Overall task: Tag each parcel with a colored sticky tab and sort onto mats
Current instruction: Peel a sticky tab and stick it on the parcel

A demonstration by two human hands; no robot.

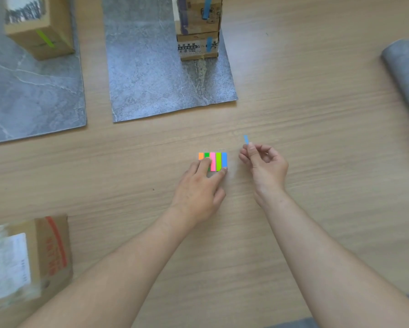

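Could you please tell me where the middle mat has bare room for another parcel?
The middle mat is bare in front of and left of the stacked parcels; its far right corner is crowded.

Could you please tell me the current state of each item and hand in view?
Tab pad: flat on the table, pressed by left hand.
Blue tab: off the pad, pinched by right hand.
Stacked parcels: both blue-tagged, on middle mat.
Left parcel: green-tagged, on left mat.
Near parcel: off the mats, no tab visible.
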